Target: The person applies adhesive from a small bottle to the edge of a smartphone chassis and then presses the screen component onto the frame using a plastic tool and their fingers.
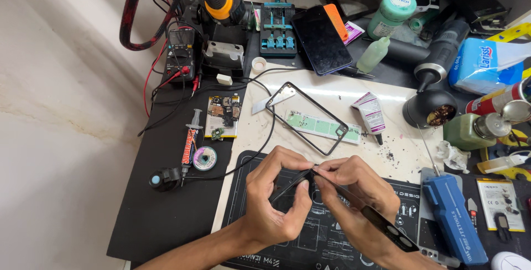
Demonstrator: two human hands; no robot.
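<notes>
My left hand [275,192] and my right hand [354,190] meet over a black printed work mat [310,242]. Between them they hold a thin black phone part [381,223], seen edge-on, that runs from the left fingers down past the right wrist. The right thumb and forefinger pinch at its upper edge where the two hands touch. Whether a small tool is in that pinch cannot be told. An empty black phone frame [307,118] lies tilted on the white pad beyond the hands.
A circuit board [223,116], a syringe [191,140] and a solder reel [204,158] lie left. A glue tube [371,115] and blue case [454,214] sit right. A dark phone [321,39], multimeter [181,54], bottles [390,15] and a black cable [260,148] crowd the back.
</notes>
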